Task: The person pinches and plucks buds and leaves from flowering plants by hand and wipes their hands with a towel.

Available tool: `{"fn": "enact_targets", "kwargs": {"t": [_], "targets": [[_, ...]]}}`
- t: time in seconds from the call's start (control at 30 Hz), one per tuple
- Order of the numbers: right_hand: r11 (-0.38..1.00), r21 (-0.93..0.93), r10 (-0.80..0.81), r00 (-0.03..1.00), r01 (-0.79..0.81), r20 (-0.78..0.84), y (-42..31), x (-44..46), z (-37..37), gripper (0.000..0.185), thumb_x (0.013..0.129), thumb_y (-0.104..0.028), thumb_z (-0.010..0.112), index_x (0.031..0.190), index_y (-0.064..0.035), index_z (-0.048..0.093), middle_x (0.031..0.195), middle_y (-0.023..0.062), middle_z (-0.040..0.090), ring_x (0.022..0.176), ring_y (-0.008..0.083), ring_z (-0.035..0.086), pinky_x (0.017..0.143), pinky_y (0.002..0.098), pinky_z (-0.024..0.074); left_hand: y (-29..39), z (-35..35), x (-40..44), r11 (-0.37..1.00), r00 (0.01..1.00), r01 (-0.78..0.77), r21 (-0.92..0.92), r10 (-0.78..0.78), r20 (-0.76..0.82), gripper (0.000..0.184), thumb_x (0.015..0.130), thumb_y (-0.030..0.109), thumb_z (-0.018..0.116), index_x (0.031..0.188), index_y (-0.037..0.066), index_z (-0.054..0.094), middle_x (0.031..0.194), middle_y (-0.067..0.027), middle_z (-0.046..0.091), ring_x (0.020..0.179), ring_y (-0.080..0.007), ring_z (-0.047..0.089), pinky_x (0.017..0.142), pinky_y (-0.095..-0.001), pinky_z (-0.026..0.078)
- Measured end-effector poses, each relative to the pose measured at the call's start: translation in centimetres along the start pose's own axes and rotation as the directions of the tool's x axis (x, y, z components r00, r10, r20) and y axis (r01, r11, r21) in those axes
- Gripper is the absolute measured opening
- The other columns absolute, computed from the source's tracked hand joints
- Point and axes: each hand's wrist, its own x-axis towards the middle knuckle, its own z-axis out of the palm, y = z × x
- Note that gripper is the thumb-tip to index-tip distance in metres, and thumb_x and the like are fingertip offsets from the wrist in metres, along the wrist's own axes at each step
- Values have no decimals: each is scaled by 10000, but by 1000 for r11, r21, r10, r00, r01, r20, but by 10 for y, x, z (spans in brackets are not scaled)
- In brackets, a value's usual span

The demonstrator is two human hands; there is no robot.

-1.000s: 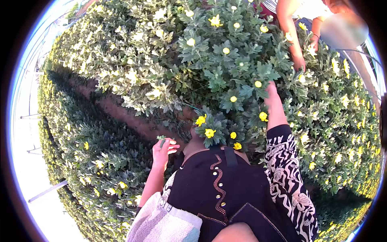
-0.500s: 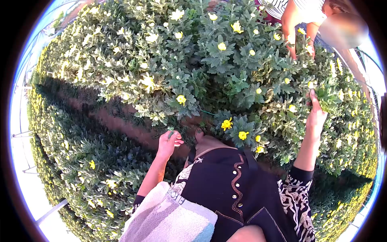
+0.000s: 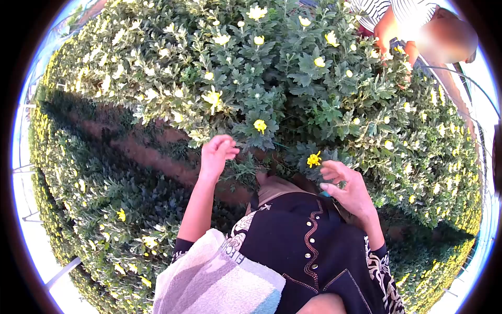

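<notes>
My left hand (image 3: 218, 153) is raised over the soil path, just left of a yellow chrysanthemum bloom (image 3: 260, 125). Its fingers are loosely bent and slightly apart, and nothing shows in them. My right hand (image 3: 349, 189) hovers in front of my dark top, with thumb and fingers spread. Just above its fingertips is another yellow chrysanthemum bloom (image 3: 314, 159). A small teal bit (image 3: 325, 194) shows by the right thumb; whether it touches the thumb I cannot tell. Leafy chrysanthemum plants (image 3: 298, 78) with buds and pale yellow blooms stand in front of both hands.
A soil path (image 3: 151, 157) runs between the plant rows on the left. Another person's arm (image 3: 386, 31) reaches into the plants at the upper right. A striped towel (image 3: 219, 277) hangs over my front. Greenhouse framing (image 3: 63, 273) lines the left edge.
My right hand has come from the plants at the right to in front of my body and opened; its leafy green piece is gone. My left hand has risen, and its green sprig no longer shows.
</notes>
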Motion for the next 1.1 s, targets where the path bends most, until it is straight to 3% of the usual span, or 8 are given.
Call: {"fn": "enact_targets", "kwargs": {"t": [0.17,0.27,0.33,0.43,0.73,0.87,0.97,1.1], "targets": [[999,12,43,997,-42,-72,-3,-23,7,394,827,-93,724,1196,-10,612,1036,113,695,933,187,676,791,307,531,63,43,76,895,948,-314,-318,315,-51,297,993,58,484,1273,-34,519,1265,-183,571,1169,-285,593,951,-355,522],[994,-6,110,987,-112,-120,1,-35,11,395,824,-74,719,1193,2,602,1030,108,692,911,183,672,794,312,527,66,57,154,882,930,-361,-302,319,-182,366,972,59,515,1326,-27,475,1312,-176,543,1224,-270,533,995,-354,470],[988,-12,152,976,-156,-154,1,-44,9,385,831,-52,697,1201,-2,602,1029,93,692,913,172,664,804,303,519,72,61,200,971,881,-235,49,234,-411,414,946,65,544,1344,-19,463,1326,-165,539,1203,-254,520,1007,-354,427],[968,-16,238,943,-249,-231,1,-62,6,373,832,-10,654,1202,-4,603,1025,78,694,913,164,657,822,295,510,88,56,239,954,866,-181,-239,40,-498,411,913,119,541,1303,-1,494,1261,-150,572,1142,-277,548,987,-386,419],[910,36,391,824,-413,-410,50,-106,14,366,829,-95,707,1171,-1,620,980,123,714,880,168,688,760,296,531,67,50,281,998,999,-18,56,17,32,285,964,150,551,1216,27,603,1077,-114,671,945,-223,618,783,-380,514],[880,16,445,815,-474,-371,58,-103,17,376,823,-113,720,1169,-7,619,971,121,714,852,176,693,725,299,534,56,58,280,999,998,-40,26,39,42,341,895,132,657,1205,6,594,1013,-112,681,902,-216,645,739,-351,532],[873,-53,432,820,-484,-375,60,-98,15,387,813,-120,723,1169,-14,615,980,137,705,843,212,699,711,316,539,55,59,290,995,947,-20,94,49,-317,447,821,170,751,1175,-42,578,1018,-127,682,912,-239,653,788,-350,529],[827,-228,401,824,-513,-401,67,-99,12,403,788,-147,728,1154,-25,608,1011,162,690,847,282,697,709,359,541,50,60,312,980,677,22,196,130,-725,635,783,189,791,1247,-67,442,1130,-237,646,998,-350,641,910,-414,493]]}}
